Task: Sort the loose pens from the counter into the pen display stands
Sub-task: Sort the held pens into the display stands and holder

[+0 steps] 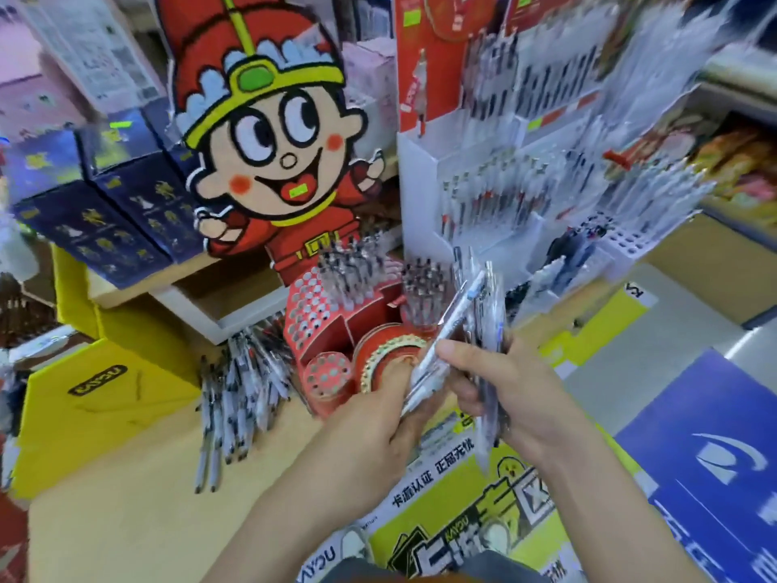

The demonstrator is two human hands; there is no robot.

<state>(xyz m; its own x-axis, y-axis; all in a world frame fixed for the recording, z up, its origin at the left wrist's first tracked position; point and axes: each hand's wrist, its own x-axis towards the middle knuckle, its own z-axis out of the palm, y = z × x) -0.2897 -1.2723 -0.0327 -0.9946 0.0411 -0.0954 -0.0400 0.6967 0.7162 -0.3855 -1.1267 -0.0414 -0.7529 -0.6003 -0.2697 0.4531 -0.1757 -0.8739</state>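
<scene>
While a white tiered plastic pen stand point(500, 204) fills the upper right and a red cardboard cartoon pen stand point(332, 317) the centre, loose grey-white pens point(239, 385) lie heaped on the tan counter point(126, 519) at lower left, the right hand point(519, 399) curls its fingers round a clear-pen bundle point(492, 321), and the left hand point(376, 418) grips one white pen point(454, 321).

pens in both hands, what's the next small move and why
Probably the left hand should draw its pen clear of the bundle in the right hand and slot it into the red stand, whose near holes stand empty.
</scene>
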